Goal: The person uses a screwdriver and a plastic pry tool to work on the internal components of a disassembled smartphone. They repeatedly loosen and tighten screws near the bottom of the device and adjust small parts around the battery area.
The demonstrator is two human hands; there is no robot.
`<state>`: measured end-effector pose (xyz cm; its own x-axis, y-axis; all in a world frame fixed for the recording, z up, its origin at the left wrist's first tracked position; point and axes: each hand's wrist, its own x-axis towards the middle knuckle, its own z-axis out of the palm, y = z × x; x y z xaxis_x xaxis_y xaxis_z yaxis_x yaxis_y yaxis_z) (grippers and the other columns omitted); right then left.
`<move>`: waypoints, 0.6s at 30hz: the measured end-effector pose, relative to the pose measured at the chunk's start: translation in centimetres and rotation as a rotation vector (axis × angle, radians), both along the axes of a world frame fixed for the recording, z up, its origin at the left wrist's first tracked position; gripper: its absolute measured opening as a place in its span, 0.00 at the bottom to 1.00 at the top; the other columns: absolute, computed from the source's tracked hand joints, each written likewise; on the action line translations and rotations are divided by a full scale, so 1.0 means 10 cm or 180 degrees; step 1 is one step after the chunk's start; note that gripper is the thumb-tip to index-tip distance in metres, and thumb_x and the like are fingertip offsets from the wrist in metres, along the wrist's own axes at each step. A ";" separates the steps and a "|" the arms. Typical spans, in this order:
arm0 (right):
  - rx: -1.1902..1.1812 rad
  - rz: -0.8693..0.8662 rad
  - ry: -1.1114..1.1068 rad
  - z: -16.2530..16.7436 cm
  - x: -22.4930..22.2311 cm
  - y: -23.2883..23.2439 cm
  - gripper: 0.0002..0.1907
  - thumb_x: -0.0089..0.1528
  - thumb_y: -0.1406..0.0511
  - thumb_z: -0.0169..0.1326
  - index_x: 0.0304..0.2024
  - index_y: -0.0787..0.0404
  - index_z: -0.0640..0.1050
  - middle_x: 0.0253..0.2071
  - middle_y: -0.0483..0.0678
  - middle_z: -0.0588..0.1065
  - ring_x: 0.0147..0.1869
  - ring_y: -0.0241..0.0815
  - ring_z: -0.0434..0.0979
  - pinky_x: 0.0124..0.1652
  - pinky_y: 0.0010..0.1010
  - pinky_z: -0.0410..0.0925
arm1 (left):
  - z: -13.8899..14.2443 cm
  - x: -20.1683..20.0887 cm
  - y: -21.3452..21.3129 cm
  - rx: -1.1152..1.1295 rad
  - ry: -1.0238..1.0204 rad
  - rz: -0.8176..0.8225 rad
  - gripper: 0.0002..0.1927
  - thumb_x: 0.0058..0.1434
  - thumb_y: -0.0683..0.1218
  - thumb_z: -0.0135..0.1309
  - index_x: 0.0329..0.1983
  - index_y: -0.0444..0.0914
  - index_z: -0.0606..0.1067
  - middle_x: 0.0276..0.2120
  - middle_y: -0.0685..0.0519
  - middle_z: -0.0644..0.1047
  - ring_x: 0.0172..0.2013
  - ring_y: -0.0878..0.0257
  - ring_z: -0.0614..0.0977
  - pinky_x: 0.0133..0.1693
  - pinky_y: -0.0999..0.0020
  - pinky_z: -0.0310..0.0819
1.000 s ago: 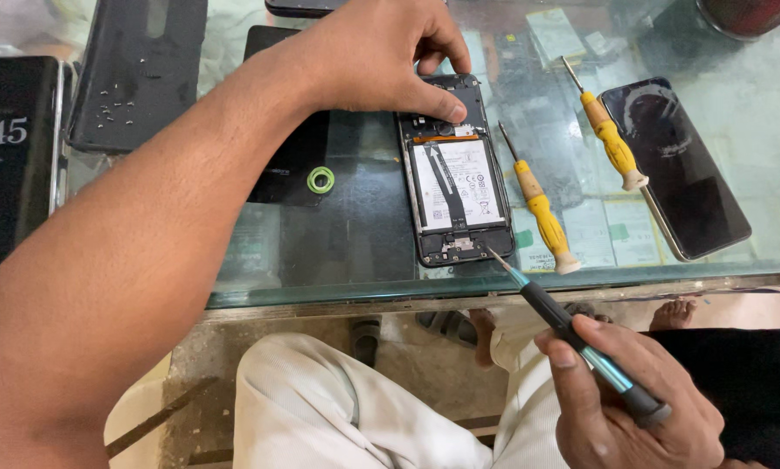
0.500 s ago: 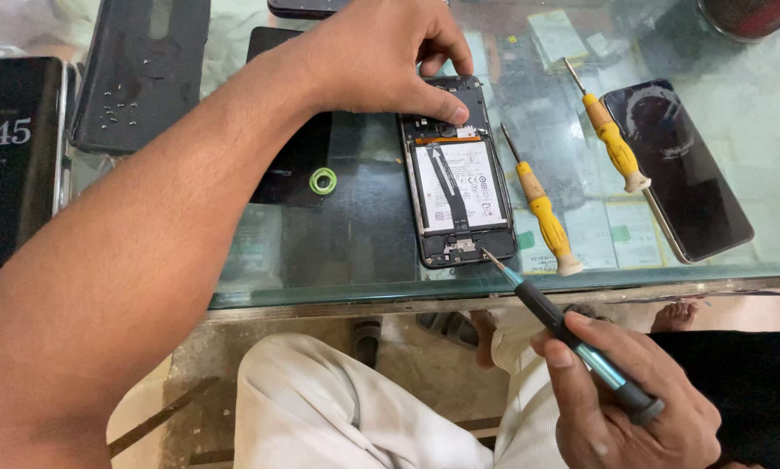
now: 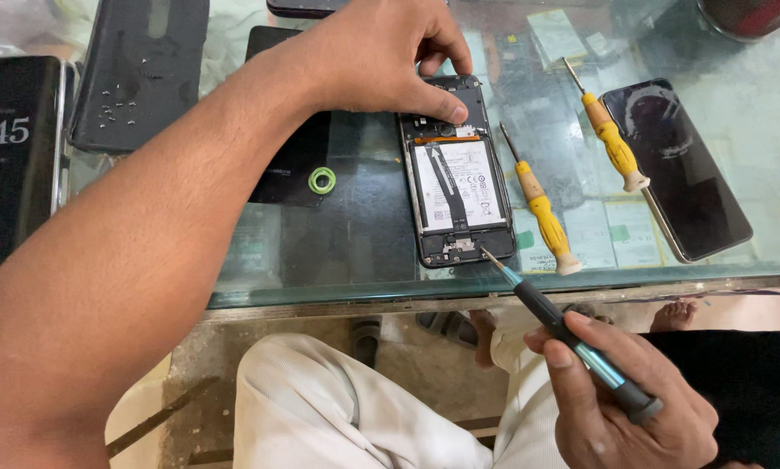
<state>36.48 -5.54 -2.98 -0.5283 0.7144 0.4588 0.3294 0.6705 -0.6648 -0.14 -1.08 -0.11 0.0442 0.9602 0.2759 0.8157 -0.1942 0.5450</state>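
Note:
An opened phone (image 3: 456, 187) lies on the glass table with its back off, showing a white battery and ribbon cables. My left hand (image 3: 390, 54) reaches across from the left and presses its fingertips on the phone's upper end. My right hand (image 3: 620, 395) is below the table edge, closed on a black and teal screwdriver (image 3: 564, 330). The screwdriver's tip sits at the phone's lower right corner.
Two yellow-handled screwdrivers (image 3: 542, 213) (image 3: 611, 143) lie right of the open phone, then a dark phone (image 3: 677, 165) face up. A small green ring (image 3: 322, 181) rests on a black mat. A black back cover (image 3: 142, 69) holds tiny screws. Another phone (image 3: 12, 148) lies far left.
The screwdriver tip has crept slightly left and up toward the phone's lower corner. My left hand stays pressed on the phone's top.

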 end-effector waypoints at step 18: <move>-0.0070 -0.0064 0.0020 0.08 -0.05 -0.01 0.11 0.60 0.73 0.60 0.45 0.72 0.77 0.35 0.55 0.82 0.42 0.43 0.86 0.42 0.26 0.77 | 0.01 0.01 -0.01 -0.0080 0.0024 0.0034 0.23 0.50 0.52 0.75 0.46 0.37 0.84 0.21 0.61 0.72 0.22 0.70 0.74 0.24 0.70 0.65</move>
